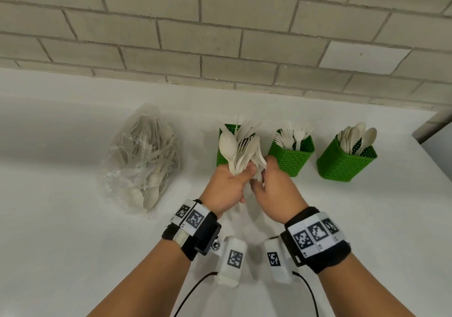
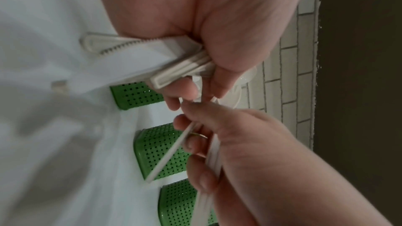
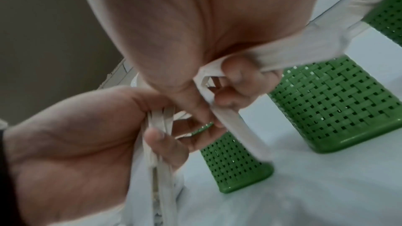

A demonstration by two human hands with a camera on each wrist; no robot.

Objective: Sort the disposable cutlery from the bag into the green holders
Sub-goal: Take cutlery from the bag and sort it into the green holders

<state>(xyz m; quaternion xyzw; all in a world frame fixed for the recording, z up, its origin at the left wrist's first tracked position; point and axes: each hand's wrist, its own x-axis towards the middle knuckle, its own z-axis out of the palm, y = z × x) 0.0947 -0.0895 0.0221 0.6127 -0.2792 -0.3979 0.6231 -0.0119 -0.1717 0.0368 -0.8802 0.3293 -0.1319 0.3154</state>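
On the white bench [image 1: 73, 218] we count the following

Clear plastic bag [image 1: 141, 160]: lies at the left, well apart from the hands, with pale forks, spoons and knives inside.

Green holders, three in a row near the brick wall [image 1: 220, 35]. Left holder [image 1: 221, 155]: mostly hidden behind the held bundle; we cannot tell what it contains. Middle holder [image 1: 291, 155]: forks [image 1: 293, 133] standing tines up. Right holder [image 1: 342, 165]: spoons [image 1: 357, 135] standing bowls up.

Mixed cutlery bundle [image 1: 242, 150]: spoons, forks and what seem to be knives, held above the bench just in front of the left holder.

Left hand [image 1: 225, 189]: fingers curled tight round the handles of the bundle, heads fanning upward; in the left wrist view one serrated knife [image 2: 130, 47] juts out under the palm.

Right hand [image 1: 276, 189]: touching the left, fingers [image 2: 195, 143] curled and pinching a few handles [image 2: 169, 154] at the right of the bundle; the right wrist view is blurred, so the count is unclear.

Both wrists carry black bands with printed square markers [image 1: 193, 218]
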